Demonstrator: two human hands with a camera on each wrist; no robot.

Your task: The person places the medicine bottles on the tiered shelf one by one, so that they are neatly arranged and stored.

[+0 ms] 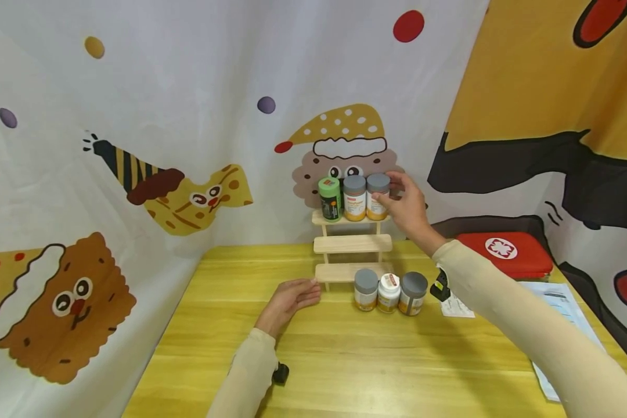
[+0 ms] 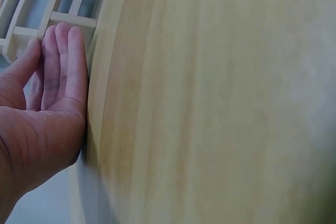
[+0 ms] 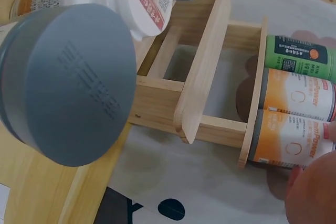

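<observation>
My right hand [image 1: 410, 208] grips the rightmost grey-lidded supplement bottle [image 1: 378, 196], thumb in front and fingers at its side. That bottle stands on the top tier of a wooden step rack [image 1: 352, 244]. Beside it are a second grey-lidded bottle [image 1: 355, 198] and a green-capped bottle [image 1: 330, 199]. In the right wrist view only part of the hand [image 3: 314, 190] shows, against the orange-and-white bottle [image 3: 289, 137]. My left hand [image 1: 291, 299] is at the left end of the lowest tier, its fingers nearly straight; the left wrist view shows the fingertips [image 2: 76, 32] against the rack [image 2: 73, 19].
Before the rack's right side stand a grey-lidded bottle [image 1: 366, 290], a small white bottle [image 1: 389, 293] and another grey-lidded jar [image 1: 413, 294]. A red first-aid pouch [image 1: 507, 255], papers [image 1: 564, 307] and a small white slip [image 1: 457, 307] lie at right. A printed curtain [image 1: 188, 87] hangs behind.
</observation>
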